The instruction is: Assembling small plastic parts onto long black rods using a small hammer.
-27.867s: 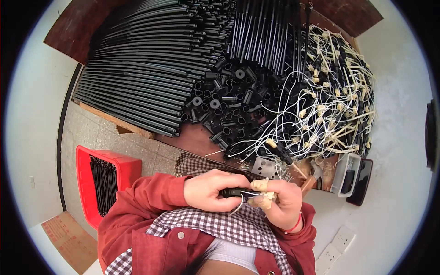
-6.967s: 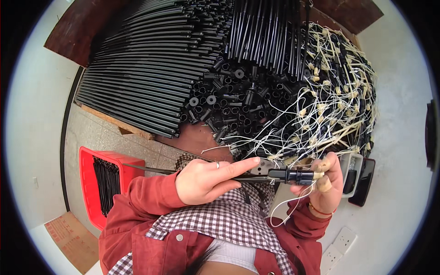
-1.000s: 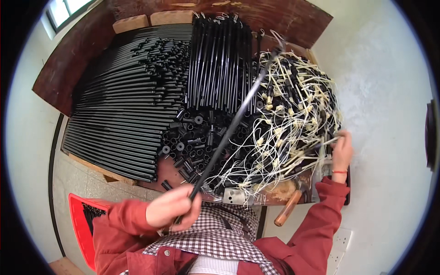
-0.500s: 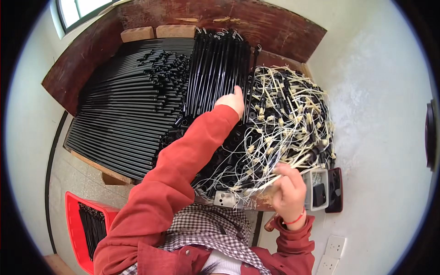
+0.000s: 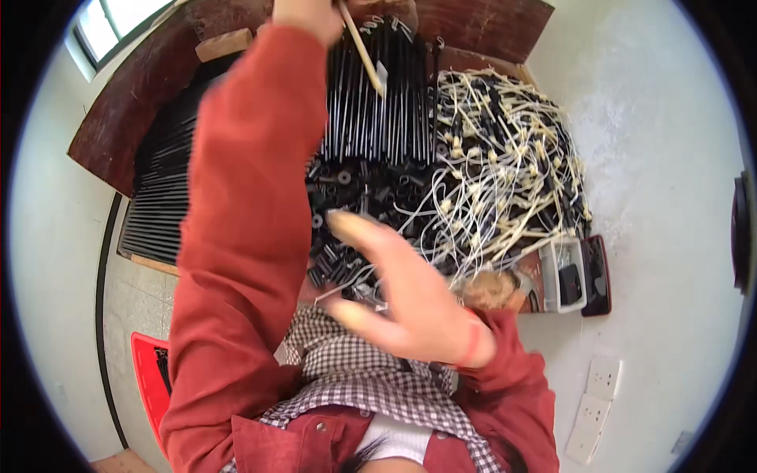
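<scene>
My left arm reaches far across the table, and my left hand [image 5: 307, 17] is at the top edge, its fingers partly cut off. From it a pale cream stick [image 5: 361, 47] slants down over an upright bundle of thin black rods [image 5: 371, 130]; the hand appears closed on its upper end. My right hand [image 5: 406, 296], blurred by motion, hovers over the near table edge with thumb and fingers apart and nothing between them. Below its fingertips lie small black tubular parts and rings [image 5: 344, 180]. A tangled heap of white cords and black pieces [image 5: 505, 169] spreads to the right.
More long black rods [image 5: 158, 201] lie stacked at left, partly behind my sleeve. Dark red boards [image 5: 122, 118] fence the back, with a block [image 5: 224, 45] against them. A clear tray [image 5: 564, 272] and a dark red-edged case [image 5: 597, 276] sit right. A red bin [image 5: 147, 366] stands lower left.
My left hand has moved up and away to the back, where the cream stick now shows. My right hand has left the cord heap, moved left and spread its fingers.
</scene>
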Tool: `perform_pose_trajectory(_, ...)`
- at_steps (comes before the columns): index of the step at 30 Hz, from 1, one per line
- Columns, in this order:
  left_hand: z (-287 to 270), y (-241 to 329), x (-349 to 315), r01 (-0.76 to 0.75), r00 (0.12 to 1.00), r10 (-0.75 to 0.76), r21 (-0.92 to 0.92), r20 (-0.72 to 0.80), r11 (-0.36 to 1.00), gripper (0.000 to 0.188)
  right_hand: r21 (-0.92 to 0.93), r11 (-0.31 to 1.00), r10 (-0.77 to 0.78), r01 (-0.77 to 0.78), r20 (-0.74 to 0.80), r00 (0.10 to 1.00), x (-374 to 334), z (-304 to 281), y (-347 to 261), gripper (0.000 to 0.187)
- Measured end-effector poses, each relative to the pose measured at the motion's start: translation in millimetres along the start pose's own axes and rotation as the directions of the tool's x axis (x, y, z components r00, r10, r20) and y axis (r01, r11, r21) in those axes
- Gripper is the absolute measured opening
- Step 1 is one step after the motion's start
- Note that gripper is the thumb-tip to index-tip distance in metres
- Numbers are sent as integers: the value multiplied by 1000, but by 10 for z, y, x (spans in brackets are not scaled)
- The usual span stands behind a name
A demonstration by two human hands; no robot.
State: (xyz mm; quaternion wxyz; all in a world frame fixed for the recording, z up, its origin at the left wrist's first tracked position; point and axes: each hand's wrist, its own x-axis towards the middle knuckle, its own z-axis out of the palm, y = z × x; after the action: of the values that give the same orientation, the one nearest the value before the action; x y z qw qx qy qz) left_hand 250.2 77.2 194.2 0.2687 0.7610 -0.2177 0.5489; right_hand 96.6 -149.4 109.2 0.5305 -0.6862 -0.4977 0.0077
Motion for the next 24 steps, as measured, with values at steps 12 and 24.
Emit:
perform_pose_trajectory(12,-1459,-1797,208,191,981,-130,796,-142,574,20,597,802,-185,19,217,958,-166,1052,-797,31)
perform_pose_trajectory(24,-137,2308,-1519,809,382,146,-407,912,423,61,529,822,363,209,-770,524,1120,-2933,1065,13)
